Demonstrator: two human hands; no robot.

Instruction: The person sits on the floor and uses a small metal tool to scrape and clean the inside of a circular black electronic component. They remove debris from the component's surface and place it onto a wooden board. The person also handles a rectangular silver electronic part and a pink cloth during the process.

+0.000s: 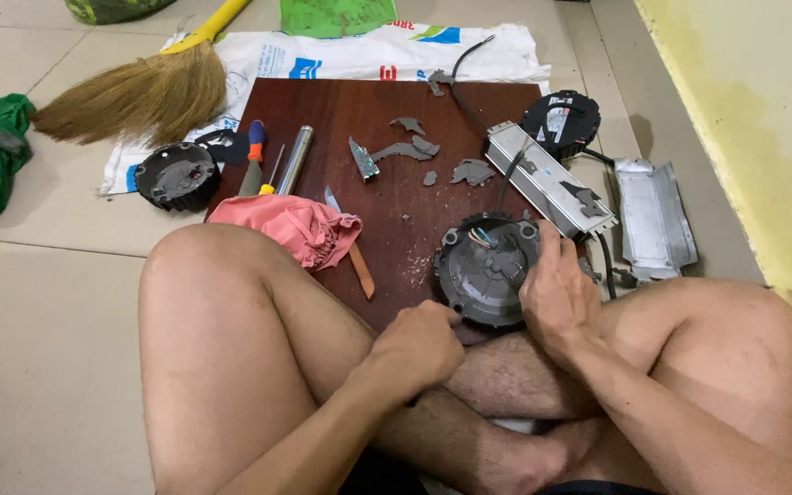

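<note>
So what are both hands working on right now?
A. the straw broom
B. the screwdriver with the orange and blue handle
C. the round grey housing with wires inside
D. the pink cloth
C: the right hand grips the rim of the round grey housing and the left hand presses against its lower edge, while the broom, pink cloth and screwdriver lie untouched.

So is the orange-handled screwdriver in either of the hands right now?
No: the orange-handled screwdriver lies on the wooden board beside the metal tube, while the left hand and right hand grip the round grey housing.
</note>
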